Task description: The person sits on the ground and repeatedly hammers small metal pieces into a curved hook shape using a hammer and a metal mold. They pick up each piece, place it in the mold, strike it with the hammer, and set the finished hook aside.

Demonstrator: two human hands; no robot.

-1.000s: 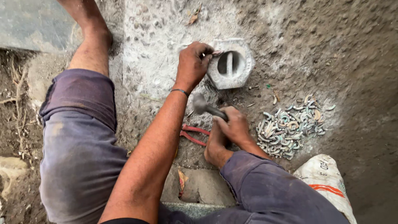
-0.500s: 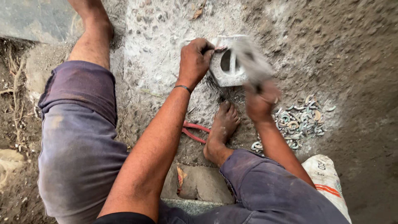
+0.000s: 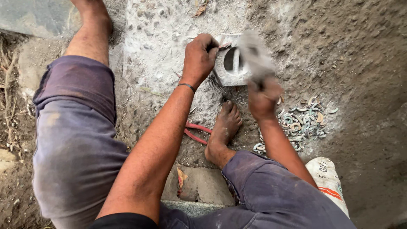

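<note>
My left hand (image 3: 199,57) pinches a small piece against the left rim of a grey metal block (image 3: 224,75), which has a slotted round hole and sits on the pale stone ground. My right hand (image 3: 263,93) is closed round the handle of a hammer (image 3: 254,53). The hammer head is blurred by motion and sits over the right half of the block. My bare right foot (image 3: 222,131) rests just below the block, between my two arms.
A heap of several small curved metal pieces (image 3: 305,121) lies right of my right hand. Red-handled pliers (image 3: 195,131) lie beside the foot. A white sack (image 3: 328,178) is at the lower right, with a flat stone (image 3: 199,186) under my legs.
My right hand rose with the hammer from beside the foot, swung out to the right, and is now over the block. My left hand stayed at the block's rim.
</note>
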